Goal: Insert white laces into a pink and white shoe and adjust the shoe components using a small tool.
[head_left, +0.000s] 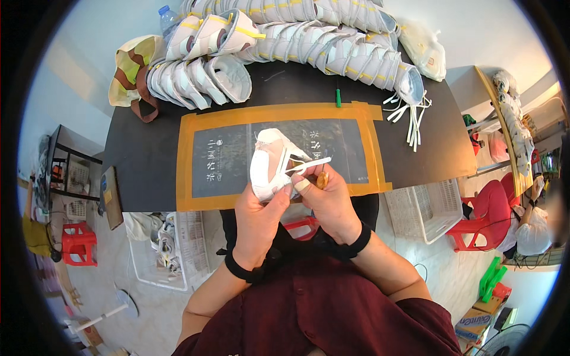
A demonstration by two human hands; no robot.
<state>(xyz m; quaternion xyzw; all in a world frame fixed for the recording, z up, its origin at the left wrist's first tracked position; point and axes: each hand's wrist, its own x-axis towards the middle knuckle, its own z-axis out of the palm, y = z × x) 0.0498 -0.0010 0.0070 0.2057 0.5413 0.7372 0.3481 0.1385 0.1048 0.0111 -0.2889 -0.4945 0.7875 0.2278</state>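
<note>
Above the near part of the table I hold a white and pale pink shoe upper (272, 157). My left hand (256, 218) is closed on its lower edge, with the thumb pressed along it. My right hand (333, 206) pinches its right-hand edge between thumb and fingers. A flat white lace (313, 164) runs from the upper's opening, its free end pointing right above my right thumb. Against my right fingers sits a small amber-coloured piece, like a handle (322, 180); what it belongs to is hidden.
Nested shoe uppers (338, 50) line the table's (424, 163) back, beside a cloth bag (132, 65). White laces (414, 121) hang at the right. A green-handled tool (338, 98) lies beyond the taped sheet (185, 169). Crates (424, 207) flank me. Another person (528, 228) sits at right.
</note>
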